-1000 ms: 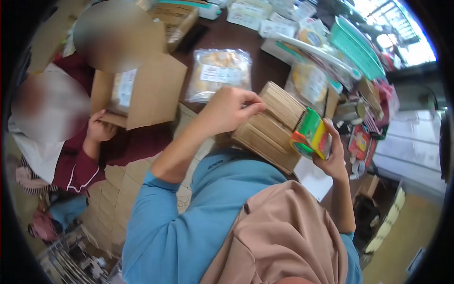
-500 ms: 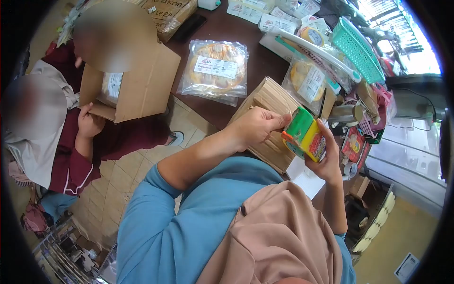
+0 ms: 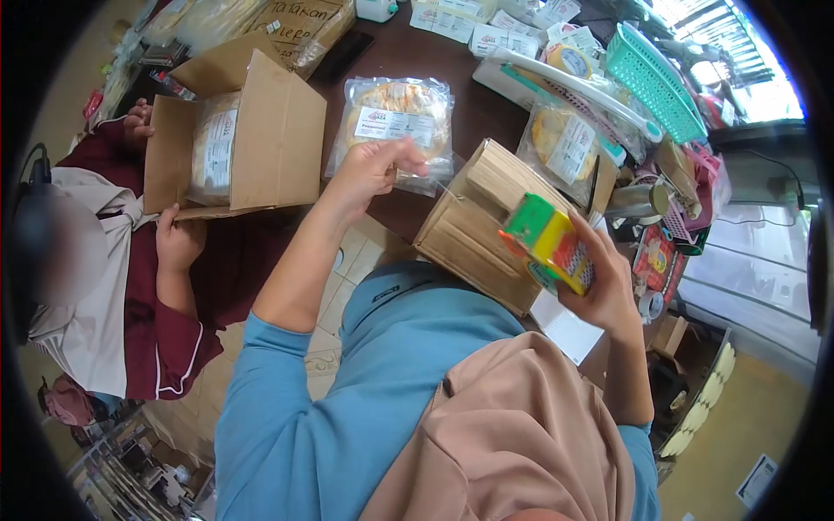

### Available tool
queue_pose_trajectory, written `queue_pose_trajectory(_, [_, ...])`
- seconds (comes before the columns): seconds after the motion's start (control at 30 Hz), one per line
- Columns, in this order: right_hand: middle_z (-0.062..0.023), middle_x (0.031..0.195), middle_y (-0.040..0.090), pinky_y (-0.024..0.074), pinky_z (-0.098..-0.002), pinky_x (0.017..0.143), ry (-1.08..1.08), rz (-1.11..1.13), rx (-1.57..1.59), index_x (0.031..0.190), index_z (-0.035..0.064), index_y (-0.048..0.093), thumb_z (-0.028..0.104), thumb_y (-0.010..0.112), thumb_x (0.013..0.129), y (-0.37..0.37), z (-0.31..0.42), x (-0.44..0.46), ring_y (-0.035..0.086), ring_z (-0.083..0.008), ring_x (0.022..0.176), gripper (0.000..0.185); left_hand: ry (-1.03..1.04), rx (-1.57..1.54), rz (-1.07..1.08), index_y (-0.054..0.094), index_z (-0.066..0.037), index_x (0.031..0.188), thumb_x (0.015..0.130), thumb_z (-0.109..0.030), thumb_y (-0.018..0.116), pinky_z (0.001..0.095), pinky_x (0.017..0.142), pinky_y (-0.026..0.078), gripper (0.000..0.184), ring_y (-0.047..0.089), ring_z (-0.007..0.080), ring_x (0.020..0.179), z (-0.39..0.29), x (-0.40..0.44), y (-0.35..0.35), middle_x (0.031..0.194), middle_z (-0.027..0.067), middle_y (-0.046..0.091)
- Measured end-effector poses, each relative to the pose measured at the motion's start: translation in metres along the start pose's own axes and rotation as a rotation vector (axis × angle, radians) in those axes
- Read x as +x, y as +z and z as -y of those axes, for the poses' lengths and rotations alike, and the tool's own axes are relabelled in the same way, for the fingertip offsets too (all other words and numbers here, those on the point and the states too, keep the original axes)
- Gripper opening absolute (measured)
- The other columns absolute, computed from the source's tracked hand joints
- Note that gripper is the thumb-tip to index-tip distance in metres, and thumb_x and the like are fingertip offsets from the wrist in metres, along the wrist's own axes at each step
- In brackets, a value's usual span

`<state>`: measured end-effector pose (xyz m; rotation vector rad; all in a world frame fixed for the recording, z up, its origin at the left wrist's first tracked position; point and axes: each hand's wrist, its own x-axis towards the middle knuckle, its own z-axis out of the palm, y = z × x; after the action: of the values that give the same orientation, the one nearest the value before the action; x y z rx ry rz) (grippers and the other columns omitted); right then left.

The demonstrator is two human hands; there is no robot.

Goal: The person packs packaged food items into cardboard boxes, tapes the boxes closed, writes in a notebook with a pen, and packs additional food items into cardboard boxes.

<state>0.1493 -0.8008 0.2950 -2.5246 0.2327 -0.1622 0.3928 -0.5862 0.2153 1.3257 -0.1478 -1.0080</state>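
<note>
Left hand (image 3: 379, 174) half-curls near 1 bagged pizza (image 3: 395, 126), hold unclear; right hand (image 3: 599, 282) clasps tape dispenser (image 3: 552, 241) over carton (image 3: 469, 217).

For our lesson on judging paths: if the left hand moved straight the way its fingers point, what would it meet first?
Probably the near edge of the box, beyond the pizza pack by the left hand; depth is unclear, so it might pass above.

Beige tiled floor (image 3: 328, 323) beside a dark table (image 3: 476, 108).
</note>
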Motion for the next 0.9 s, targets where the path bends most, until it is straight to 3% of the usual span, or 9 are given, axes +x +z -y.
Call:
queue_pose_trajectory(0.13, [-0.0141,0.084,0.051,0.0452,-0.0397,0.066,0.01,0.083,-0.106,0.127,0.0144,0.046,0.01,0.069,0.058,0.003,0.013,0.017,0.055,-0.0351,0.078,0.073,0.01,0.156,-0.078,0.066,-0.002,0.084,0.087,-0.021,0.056,0.0168,0.045,0.034,0.022,0.044,0.0024,0.048,0.042,0.024,-0.012,0.076,0.0068,0.067])
queue_pose_trajectory(0.2, [-0.0144,0.087,0.052,0.0454,-0.0409,0.068,0.071,0.136,-0.157,0.126,0.0161,0.046,0.011,0.068,0.059,0.005,0.018,0.024,0.056,-0.036,0.08,0.071,0.229,0.26,-0.195,0.066,-0.001,0.088,0.085,-0.024,0.059,0.0217,0.057,0.044,0.025,0.054,0.0071,0.06,0.093,0.041,-0.013,0.074,0.0059,0.066])
queue_pose_trajectory(0.3, [-0.0145,0.088,0.052,0.0457,-0.0412,0.069,0.087,0.157,-0.151,0.126,0.0175,0.046,0.011,0.067,0.06,0.006,0.018,0.027,0.056,-0.0361,0.081,0.07,0.171,0.331,-0.254,0.063,-0.003,0.086,0.081,-0.029,0.062,0.0292,0.067,0.048,0.026,0.061,0.0144,0.069,0.152,0.059,0.012,0.074,0.0089,0.065])
queue_pose_trajectory(0.33, [-0.0146,0.088,0.052,0.0458,-0.041,0.069,0.075,0.158,-0.163,0.126,0.018,0.046,0.011,0.066,0.06,0.006,0.015,0.026,0.056,-0.0359,0.081,0.07,0.169,0.33,-0.255,0.063,-0.003,0.086,0.081,-0.029,0.062,0.0292,0.067,0.048,0.026,0.061,0.0144,0.069,0.146,0.056,0.013,0.074,0.0089,0.065])
queue_pose_trajectory(0.47, [-0.0143,0.087,0.052,0.0458,-0.0409,0.069,0.07,0.178,-0.176,0.124,0.0212,0.048,0.011,0.066,0.059,0.005,0.014,0.025,0.057,-0.0354,0.08,0.068,0.191,1.126,-0.388,0.057,-0.006,0.084,0.078,-0.048,0.059,0.0403,0.066,0.048,0.042,0.063,0.031,0.075,0.09,0.036,0.019,0.075,0.0114,0.064])
queue_pose_trajectory(0.57, [-0.0135,0.085,0.052,0.0458,-0.0407,0.069,0.047,0.193,-0.147,0.121,0.0234,0.052,0.011,0.066,0.059,0.004,0.012,0.027,0.056,-0.0349,0.08,0.064,0.17,1.075,-0.349,0.063,-0.005,0.082,0.077,-0.061,0.051,0.042,0.064,0.049,0.058,0.063,0.0341,0.076,0.034,0.016,0.056,0.075,0.016,0.065])
queue_pose_trajectory(0.63, [-0.0131,0.085,0.052,0.046,-0.0404,0.068,0.033,0.166,-0.073,0.116,0.0229,0.056,0.011,0.066,0.06,0.004,0.015,0.026,0.056,-0.0349,0.078,0.059,0.091,1.393,-0.224,0.067,-0.003,0.078,0.075,-0.07,0.043,0.043,0.062,0.049,0.071,0.063,0.0356,0.074,0.034,0.01,0.082,0.072,0.02,0.064])
queue_pose_trajectory(0.73, [-0.0134,0.085,0.052,0.0459,-0.0399,0.066,0.031,0.145,-0.036,0.114,0.0213,0.058,0.012,0.067,0.06,-0.006,0.002,0.012,0.056,-0.035,0.077,0.056,0.209,1.43,-0.249,0.068,-0.002,0.074,0.074,-0.071,0.043,0.0429,0.061,0.05,0.073,0.064,0.0359,0.071,0.038,0.009,0.078,0.069,0.0211,0.063])
queue_pose_trajectory(0.9, [-0.0118,0.08,0.05,0.0453,-0.0386,0.061,0.096,0.167,-0.048,0.117,0.025,0.057,0.008,0.067,0.059,-0.018,-0.074,-0.076,0.054,-0.0322,0.072,0.062,0.251,1.411,-0.239,0.066,-0.003,0.089,0.072,-0.074,0.043,0.0409,0.057,0.05,0.077,0.064,0.0334,0.069,0.037,0.015,0.076,0.064,0.0188,0.062])
